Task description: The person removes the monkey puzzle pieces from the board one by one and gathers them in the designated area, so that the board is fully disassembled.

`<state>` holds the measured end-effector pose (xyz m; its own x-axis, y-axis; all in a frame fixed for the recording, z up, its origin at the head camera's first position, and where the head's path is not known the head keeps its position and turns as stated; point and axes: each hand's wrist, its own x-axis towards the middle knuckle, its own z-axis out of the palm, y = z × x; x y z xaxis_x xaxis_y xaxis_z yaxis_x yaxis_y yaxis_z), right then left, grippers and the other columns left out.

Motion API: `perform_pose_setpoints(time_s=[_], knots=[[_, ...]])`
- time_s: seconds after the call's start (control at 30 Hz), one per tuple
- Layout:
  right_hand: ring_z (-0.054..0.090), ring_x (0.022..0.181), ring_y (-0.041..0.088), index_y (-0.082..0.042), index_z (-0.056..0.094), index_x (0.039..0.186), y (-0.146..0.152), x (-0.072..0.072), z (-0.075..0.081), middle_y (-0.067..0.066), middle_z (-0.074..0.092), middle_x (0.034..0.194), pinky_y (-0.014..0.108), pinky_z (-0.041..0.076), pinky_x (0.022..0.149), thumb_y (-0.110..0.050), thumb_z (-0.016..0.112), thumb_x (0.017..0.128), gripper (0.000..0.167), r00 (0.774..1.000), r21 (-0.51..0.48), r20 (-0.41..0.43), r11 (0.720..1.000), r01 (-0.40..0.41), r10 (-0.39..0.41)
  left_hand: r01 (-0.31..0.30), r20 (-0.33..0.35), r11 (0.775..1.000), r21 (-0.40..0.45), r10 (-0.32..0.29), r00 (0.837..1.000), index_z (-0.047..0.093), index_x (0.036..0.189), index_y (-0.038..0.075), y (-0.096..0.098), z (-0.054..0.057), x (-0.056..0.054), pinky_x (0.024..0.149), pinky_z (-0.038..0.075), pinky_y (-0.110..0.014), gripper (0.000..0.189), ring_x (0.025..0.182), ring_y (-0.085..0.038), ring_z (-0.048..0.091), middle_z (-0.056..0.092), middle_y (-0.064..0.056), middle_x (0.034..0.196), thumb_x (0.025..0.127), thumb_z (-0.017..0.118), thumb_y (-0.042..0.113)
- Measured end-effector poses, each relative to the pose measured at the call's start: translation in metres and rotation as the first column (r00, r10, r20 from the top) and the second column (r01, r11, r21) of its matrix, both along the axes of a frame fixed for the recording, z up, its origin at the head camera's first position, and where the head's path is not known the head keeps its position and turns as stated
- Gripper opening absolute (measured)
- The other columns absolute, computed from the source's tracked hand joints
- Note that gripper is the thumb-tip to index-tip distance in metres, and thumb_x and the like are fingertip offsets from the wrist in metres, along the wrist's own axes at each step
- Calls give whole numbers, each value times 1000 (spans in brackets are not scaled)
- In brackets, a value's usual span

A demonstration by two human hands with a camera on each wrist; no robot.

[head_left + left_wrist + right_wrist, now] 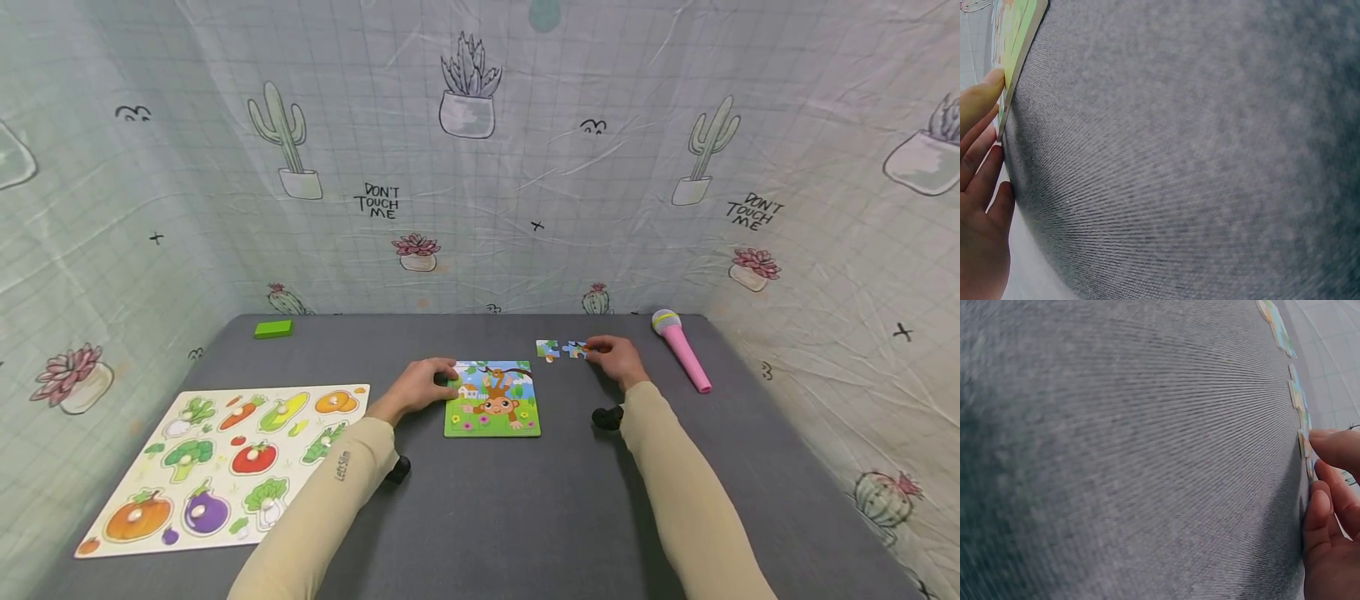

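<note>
The monkey jigsaw puzzle (497, 417) lies flat on the table in the middle of the head view. My left hand (422, 385) rests at its upper left corner. In the left wrist view, the thumb (988, 90) touches the puzzle's edge, and the other fingers lie fairly straight. To the right and farther back, my right hand (617, 358) pinches a small jigsaw piece (576, 350) between thumb and fingers at its right side. Another loose jigsaw piece (547, 348) lies just left of it. The right thumb (1335, 447) partly covers the pieces in the right wrist view.
A white vegetable board (288, 458) lies on the left, partly covered by my left sleeve. At the back left sits a green block (273, 329). A pink toy microphone (684, 350) lies at the back right. Patterned cloth (480, 208) hangs behind the grey table (510, 517).
</note>
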<state>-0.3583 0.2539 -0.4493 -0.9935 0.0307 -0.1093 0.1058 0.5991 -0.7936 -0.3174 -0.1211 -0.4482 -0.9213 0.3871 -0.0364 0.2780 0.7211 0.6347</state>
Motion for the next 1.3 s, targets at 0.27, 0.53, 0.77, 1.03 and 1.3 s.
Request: perform_pose_setpoints(time_s=[0.27,0.53,0.77,1.03,1.3], knots=[[53,108,36,2,61,127,-4,-2,-3,24,57,124,48,45,90,-9,61,96,33,1000,100,-21,995,-13,15,0,-3,1000,-2,0,1000,72,113,9,0,1,1,112,33,-48,28,136,-32,41,52,-8,144,87,76,20],[55,111,38,3,63,125,-9,-4,-2,25,59,124,49,46,93,-8,63,94,33,999,145,-52,989,1,7,5,-16,1000,2,-5,1000,72,112,8,0,-1,0,112,33,-48,28,136,-32,41,52,-8,144,87,76,20],[52,120,39,0,58,133,-40,5,18,23,54,134,51,48,94,-13,58,98,37,978,143,-41,970,-195,203,27,-46,1000,5,-27,999,72,113,7,-1,-2,2,113,33,-48,29,136,-32,42,51,-10,144,87,75,19],[50,124,38,0,59,132,-81,24,26,20,51,139,48,47,97,-15,59,99,36,890,44,25,889,-457,456,32,-28,999,33,-31,999,70,118,6,-1,-4,4,113,31,-49,32,137,-33,40,50,-9,145,88,74,19],[57,113,30,-4,65,126,-98,28,8,14,61,126,45,49,93,-15,64,96,32,886,9,12,886,-464,464,22,-36,999,33,-21,999,71,117,7,-3,-4,4,113,32,-48,32,137,-32,41,51,-9,144,87,75,20]])
